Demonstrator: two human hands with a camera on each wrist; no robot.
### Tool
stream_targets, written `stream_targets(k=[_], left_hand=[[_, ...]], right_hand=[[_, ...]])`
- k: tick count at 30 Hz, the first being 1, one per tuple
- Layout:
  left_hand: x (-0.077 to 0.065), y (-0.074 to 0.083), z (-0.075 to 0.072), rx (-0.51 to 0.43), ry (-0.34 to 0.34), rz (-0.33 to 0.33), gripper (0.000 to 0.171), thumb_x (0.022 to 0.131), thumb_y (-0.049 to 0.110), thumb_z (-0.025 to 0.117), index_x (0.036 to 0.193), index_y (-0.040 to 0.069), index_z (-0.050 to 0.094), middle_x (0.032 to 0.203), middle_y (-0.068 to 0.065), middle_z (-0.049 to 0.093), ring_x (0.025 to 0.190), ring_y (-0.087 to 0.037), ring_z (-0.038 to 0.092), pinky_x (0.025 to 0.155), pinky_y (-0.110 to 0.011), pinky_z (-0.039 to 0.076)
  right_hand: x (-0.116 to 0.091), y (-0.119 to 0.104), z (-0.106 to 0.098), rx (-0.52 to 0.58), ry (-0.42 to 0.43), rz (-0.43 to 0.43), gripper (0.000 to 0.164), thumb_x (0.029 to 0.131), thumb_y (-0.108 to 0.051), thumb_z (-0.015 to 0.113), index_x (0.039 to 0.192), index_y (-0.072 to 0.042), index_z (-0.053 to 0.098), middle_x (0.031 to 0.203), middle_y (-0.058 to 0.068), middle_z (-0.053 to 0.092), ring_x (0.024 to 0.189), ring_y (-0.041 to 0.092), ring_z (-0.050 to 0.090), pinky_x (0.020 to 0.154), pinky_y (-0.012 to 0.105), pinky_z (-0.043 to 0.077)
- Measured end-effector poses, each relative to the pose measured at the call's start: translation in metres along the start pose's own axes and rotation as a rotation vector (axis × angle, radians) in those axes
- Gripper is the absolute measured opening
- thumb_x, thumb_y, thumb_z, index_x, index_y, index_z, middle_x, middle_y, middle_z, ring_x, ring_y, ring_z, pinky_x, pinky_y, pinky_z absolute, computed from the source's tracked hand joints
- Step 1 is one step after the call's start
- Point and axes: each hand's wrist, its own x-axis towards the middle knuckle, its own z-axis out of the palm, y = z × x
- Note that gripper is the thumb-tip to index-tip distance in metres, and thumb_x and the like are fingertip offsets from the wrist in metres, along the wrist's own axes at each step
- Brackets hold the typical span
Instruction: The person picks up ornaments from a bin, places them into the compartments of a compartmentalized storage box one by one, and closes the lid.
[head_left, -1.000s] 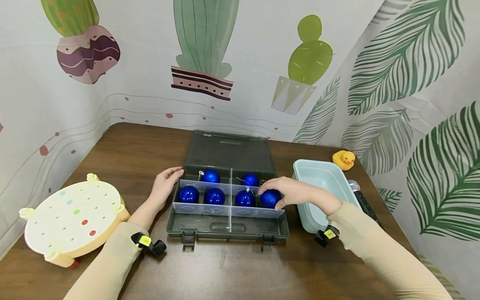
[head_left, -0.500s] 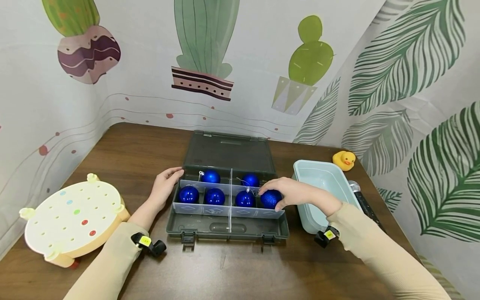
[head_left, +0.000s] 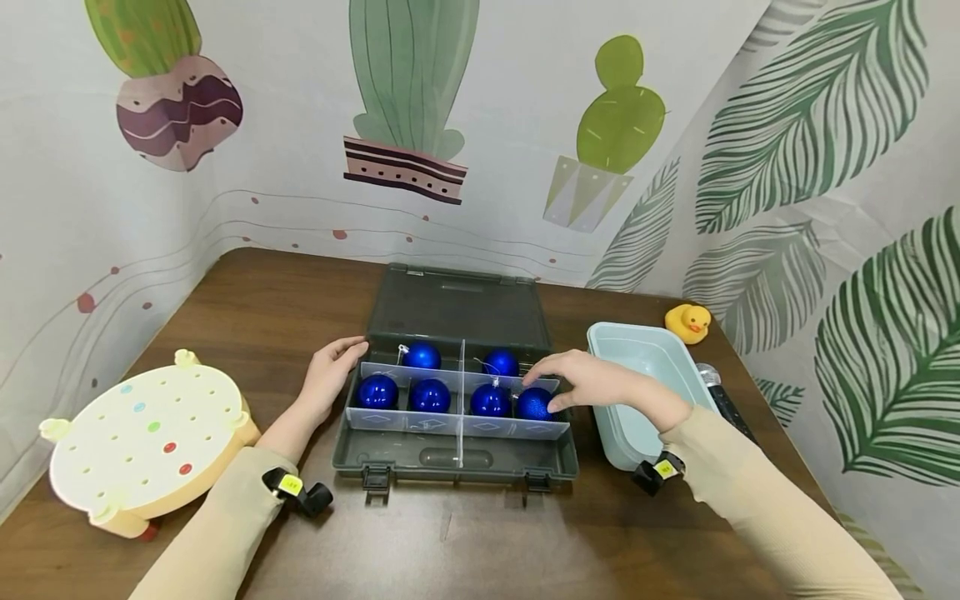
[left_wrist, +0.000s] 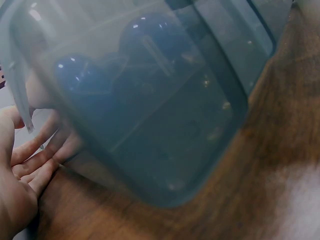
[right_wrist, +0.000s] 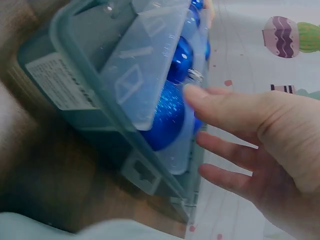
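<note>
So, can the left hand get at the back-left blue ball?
Probably yes: the left hand is at the left side of the box, the lid is open, and nothing covers the back-left blue ball.

Wood table [head_left: 450,542] | case [head_left: 405,452] | round board [head_left: 150,429] | tub [head_left: 647,358] | duck [head_left: 687,323] | likely microphone [head_left: 729,406]

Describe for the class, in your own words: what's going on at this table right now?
A person's right hand is at the glittery blue ball, which sits at the right end of the middle row in a divided box; whether the thumb touches it is hard to tell. The left hand rests against the box's left side. Its lid is open. Five other blue balls lie inside: three in that middle row, two behind.
</note>
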Motion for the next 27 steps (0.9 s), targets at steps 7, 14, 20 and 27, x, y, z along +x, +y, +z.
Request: stream_targets(k=[7, 14, 20, 27], left_hand=[[-0.001, 0.001, -0.001, 0.004, 0.002, 0.002, 0.050, 0.102, 0.029, 0.050, 0.141, -0.002, 0.048, 0.144, -0.023, 0.049, 0.130, -0.029, 0.048, 0.112, -0.039, 0.039], [0.000, 0.000, 0.001, 0.001, 0.005, -0.003, 0.049, 0.102, 0.029, 0.051, 0.140, -0.002, 0.050, 0.143, -0.022, 0.050, 0.129, -0.027, 0.048, 0.111, -0.037, 0.040], [0.000, 0.000, 0.002, 0.004, 0.004, 0.007, 0.049, 0.101, 0.030, 0.051, 0.139, -0.002, 0.050, 0.142, -0.022, 0.051, 0.129, -0.028, 0.048, 0.111, -0.039, 0.040], [-0.001, -0.001, 0.001, 0.004, 0.014, 0.014, 0.048, 0.102, 0.029, 0.051, 0.138, -0.003, 0.051, 0.141, -0.023, 0.052, 0.128, -0.028, 0.049, 0.111, -0.040, 0.040]], right_hand=[[-0.001, 0.004, -0.016, -0.007, 0.097, 0.003, 0.031, 0.089, -0.008, 0.070, 0.119, 0.001, 0.065, 0.120, 0.015, 0.068, 0.110, 0.033, 0.062, 0.095, 0.052, 0.051], [0.003, 0.015, -0.030, 0.018, 0.156, 0.057, 0.029, 0.088, -0.007, 0.070, 0.116, 0.000, 0.066, 0.116, 0.017, 0.069, 0.107, 0.035, 0.063, 0.091, 0.051, 0.054], [0.013, 0.034, -0.044, 0.058, 0.216, 0.159, 0.029, 0.088, -0.005, 0.070, 0.116, 0.000, 0.066, 0.115, 0.017, 0.069, 0.107, 0.035, 0.063, 0.092, 0.048, 0.054], [0.032, 0.060, -0.056, 0.104, 0.316, 0.280, 0.032, 0.088, -0.006, 0.070, 0.118, 0.003, 0.063, 0.115, 0.021, 0.068, 0.105, 0.035, 0.065, 0.089, 0.047, 0.055]])
